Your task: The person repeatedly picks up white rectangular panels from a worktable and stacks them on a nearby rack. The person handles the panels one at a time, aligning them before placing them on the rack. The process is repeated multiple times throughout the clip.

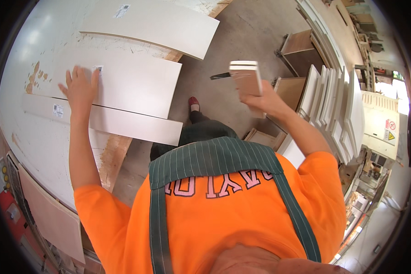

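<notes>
My left hand rests with fingers spread on a wide white panel, close to its small printed label. Just nearer lies a narrow white panel, partly behind my left wrist. On the right, my right hand is closed around a flat brown block with white layers at its far end. It is raised beside the table, apart from the panels. A dark strip juts out to the left of the block; I cannot tell what it is.
Another white panel lies farther along the worn white table. To my right, several white boards stand on edge near a wooden box. A pale machine with warning signs is beyond. Concrete floor lies between.
</notes>
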Available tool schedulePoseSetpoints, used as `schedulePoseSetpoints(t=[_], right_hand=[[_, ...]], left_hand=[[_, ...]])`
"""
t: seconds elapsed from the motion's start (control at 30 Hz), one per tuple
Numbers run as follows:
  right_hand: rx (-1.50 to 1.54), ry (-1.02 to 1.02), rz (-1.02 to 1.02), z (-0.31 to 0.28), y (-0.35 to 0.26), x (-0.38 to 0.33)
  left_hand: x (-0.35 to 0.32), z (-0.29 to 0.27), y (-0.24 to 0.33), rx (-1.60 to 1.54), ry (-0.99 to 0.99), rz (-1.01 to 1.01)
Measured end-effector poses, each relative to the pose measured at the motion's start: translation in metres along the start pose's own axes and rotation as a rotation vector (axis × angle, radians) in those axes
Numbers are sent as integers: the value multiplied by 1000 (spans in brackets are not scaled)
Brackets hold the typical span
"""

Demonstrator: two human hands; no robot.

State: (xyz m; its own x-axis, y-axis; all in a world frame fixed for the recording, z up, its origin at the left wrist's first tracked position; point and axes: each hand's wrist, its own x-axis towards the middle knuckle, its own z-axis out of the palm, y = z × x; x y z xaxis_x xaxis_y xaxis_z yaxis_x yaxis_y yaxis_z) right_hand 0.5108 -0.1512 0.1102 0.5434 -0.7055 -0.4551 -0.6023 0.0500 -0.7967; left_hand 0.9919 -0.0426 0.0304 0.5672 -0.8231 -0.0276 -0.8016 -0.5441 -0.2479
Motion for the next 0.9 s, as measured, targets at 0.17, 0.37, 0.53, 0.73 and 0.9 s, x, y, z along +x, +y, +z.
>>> schedulePoseSetpoints(t=[0.17, 0.37, 0.53, 0.73, 0.9], right_hand=[[0, 70, -17, 22, 38, 65], [-140, 81, -352, 20, 73, 125], [-354, 159, -639, 21, 127, 159], [-311, 246, -190, -12, 171, 161], [-279, 454, -383, -77, 72, 196]], left_hand=[[72, -12, 132, -331, 403, 220], [96, -3, 225, -228, 267, 194], [91, 2, 217, -180, 287, 241], [93, -7, 221, -193, 268, 246], [76, -21, 191, -775, 283, 329]])
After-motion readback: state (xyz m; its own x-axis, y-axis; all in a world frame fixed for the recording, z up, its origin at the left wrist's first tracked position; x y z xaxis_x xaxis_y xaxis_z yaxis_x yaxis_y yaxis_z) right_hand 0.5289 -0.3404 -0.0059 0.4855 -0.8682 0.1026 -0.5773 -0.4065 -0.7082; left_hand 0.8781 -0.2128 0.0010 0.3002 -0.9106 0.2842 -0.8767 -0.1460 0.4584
